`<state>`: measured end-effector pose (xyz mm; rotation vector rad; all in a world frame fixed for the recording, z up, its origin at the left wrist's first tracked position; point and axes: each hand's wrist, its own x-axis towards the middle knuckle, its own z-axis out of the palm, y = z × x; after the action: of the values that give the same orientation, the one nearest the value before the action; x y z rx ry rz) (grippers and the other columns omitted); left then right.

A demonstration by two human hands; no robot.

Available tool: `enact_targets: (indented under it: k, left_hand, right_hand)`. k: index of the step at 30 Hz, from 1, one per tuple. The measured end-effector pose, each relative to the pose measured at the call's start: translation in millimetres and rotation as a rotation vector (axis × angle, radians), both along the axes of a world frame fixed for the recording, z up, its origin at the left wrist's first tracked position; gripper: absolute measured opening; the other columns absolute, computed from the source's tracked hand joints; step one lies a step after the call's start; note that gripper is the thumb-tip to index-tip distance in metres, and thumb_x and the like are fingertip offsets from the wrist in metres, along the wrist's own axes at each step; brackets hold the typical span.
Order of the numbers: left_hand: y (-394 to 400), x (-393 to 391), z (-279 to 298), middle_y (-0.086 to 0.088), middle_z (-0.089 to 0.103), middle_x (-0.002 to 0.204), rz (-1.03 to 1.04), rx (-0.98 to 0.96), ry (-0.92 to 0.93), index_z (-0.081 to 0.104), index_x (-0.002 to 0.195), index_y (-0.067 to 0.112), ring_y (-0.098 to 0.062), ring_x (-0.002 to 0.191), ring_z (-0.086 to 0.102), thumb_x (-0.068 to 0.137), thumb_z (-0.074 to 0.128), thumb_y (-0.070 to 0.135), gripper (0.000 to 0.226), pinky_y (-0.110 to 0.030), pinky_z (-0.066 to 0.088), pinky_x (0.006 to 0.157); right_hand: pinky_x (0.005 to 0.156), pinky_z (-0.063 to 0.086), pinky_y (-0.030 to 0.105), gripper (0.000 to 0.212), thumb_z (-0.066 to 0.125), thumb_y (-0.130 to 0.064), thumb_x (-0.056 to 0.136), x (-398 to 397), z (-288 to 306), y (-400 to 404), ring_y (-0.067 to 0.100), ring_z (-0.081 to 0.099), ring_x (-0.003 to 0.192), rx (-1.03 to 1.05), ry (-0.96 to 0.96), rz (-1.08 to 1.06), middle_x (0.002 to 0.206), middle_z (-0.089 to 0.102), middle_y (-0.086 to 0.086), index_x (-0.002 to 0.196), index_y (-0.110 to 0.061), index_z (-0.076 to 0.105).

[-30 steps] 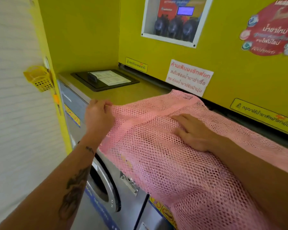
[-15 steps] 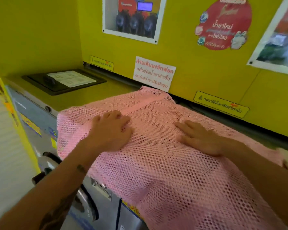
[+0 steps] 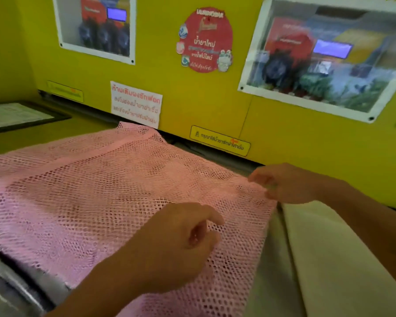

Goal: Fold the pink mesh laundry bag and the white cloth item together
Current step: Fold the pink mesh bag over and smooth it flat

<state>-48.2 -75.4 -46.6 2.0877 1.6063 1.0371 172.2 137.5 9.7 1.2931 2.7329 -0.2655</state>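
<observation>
So the pink mesh laundry bag (image 3: pixel 96 197) is spread flat on the worktop (image 3: pixel 55 133), long axis running roughly 9 to 3 o'clock, with the white cloth item (image 3: pixel 325 259) just beside its right edge, at about 4 o'clock. The right hand (image 3: pixel 288 184) is at that edge, far corner, fingers curled; it looks like it's pinching the mesh but it's blurry, can't tell for sure. The left hand (image 3: pixel 181 243) hovers loosely curled over the near side, holding nothing. I'd say the right hand is closer to the seam where the two meet.
</observation>
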Motion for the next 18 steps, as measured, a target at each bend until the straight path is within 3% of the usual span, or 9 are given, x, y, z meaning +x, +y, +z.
enact_targets:
  k: [2, 5, 8, 10, 12, 15, 18]
  left_hand:
    - [0.7, 33.3, 0.5, 0.013, 0.056, 0.08, 0.002, -0.057, 0.085, 0.057, 0.118, 0.042, -0.004, 0.078, 0.053, 0.087, 0.053, 0.058, 0.035, -0.024, 0.045, 0.071]
    - [1.9, 70.4, -5.8, 0.016, 0.051, 0.102, 0.119, -0.182, 0.268, 0.042, 0.136, 0.043, -0.006, 0.098, 0.047, 0.077, 0.054, 0.073, 0.067, -0.027, 0.04, 0.088]
    - [2.6, 89.1, -12.1, 0.012, 0.046, 0.136, 0.223, -0.23, 0.441, 0.03, 0.143, 0.041, -0.016, 0.125, 0.042, 0.075, 0.056, 0.07, 0.078, -0.037, 0.033, 0.108]
    - [1.7, 91.9, -12.7, 0.01, 0.046, 0.137, 0.257, -0.23, 0.461, 0.029, 0.145, 0.039, -0.016, 0.124, 0.044, 0.084, 0.057, 0.055, 0.069, -0.034, 0.035, 0.107]
    - [-1.1, 92.8, -10.3, 0.009, 0.048, 0.138, 0.3, -0.225, 0.469, 0.028, 0.146, 0.039, -0.017, 0.123, 0.047, 0.089, 0.055, 0.038, 0.063, -0.033, 0.038, 0.105]
    - [-6.1, 96.6, -5.9, 0.007, 0.047, 0.142, 0.378, -0.22, 0.46, 0.018, 0.149, 0.042, -0.019, 0.124, 0.049, 0.091, 0.05, 0.03, 0.067, -0.035, 0.041, 0.105]
    - [-11.4, 98.2, 0.6, 0.007, 0.05, 0.131, 0.421, -0.175, 0.363, 0.002, 0.148, 0.048, -0.019, 0.108, 0.055, 0.093, 0.045, 0.021, 0.075, -0.035, 0.047, 0.094]
  right_hand:
    - [0.105, 0.038, 0.029, 0.055, 0.065, -0.013, 0.084, 20.6, -7.0, -5.1, 0.013, 0.046, 0.129, -0.003, -0.097, 0.026, 0.141, 0.049, -0.005, 0.136, -0.027, 0.051]
    - [0.101, 0.029, 0.019, 0.065, 0.067, -0.008, 0.077, 35.3, -23.7, -8.2, 0.011, 0.04, 0.129, 0.036, -0.03, 0.111, 0.139, 0.043, -0.004, 0.136, -0.026, 0.05]
    - [0.106, 0.037, 0.028, 0.069, 0.059, -0.002, 0.074, 32.5, -37.0, -8.2, 0.012, 0.041, 0.129, 0.031, 0.062, 0.177, 0.138, 0.043, -0.006, 0.136, -0.03, 0.049]
    - [0.102, 0.044, 0.037, 0.069, 0.056, -0.005, 0.073, 24.9, -39.9, -6.3, 0.015, 0.047, 0.124, 0.077, 0.073, 0.217, 0.135, 0.05, -0.006, 0.134, -0.035, 0.048]
    - [0.1, 0.041, 0.039, 0.063, 0.055, -0.012, 0.075, 15.7, -44.6, -1.7, 0.016, 0.052, 0.12, 0.193, 0.063, 0.298, 0.131, 0.057, -0.007, 0.132, -0.037, 0.047]
    - [0.1, 0.035, 0.04, 0.054, 0.053, -0.015, 0.082, 2.9, -55.2, 6.1, 0.015, 0.056, 0.112, 0.376, 0.069, 0.394, 0.12, 0.065, -0.009, 0.13, -0.039, 0.045]
    - [0.104, 0.031, 0.041, 0.056, 0.048, -0.014, 0.085, -6.3, -54.8, 11.7, 0.019, 0.057, 0.1, 0.48, 0.108, 0.427, 0.103, 0.068, -0.007, 0.135, -0.039, 0.041]
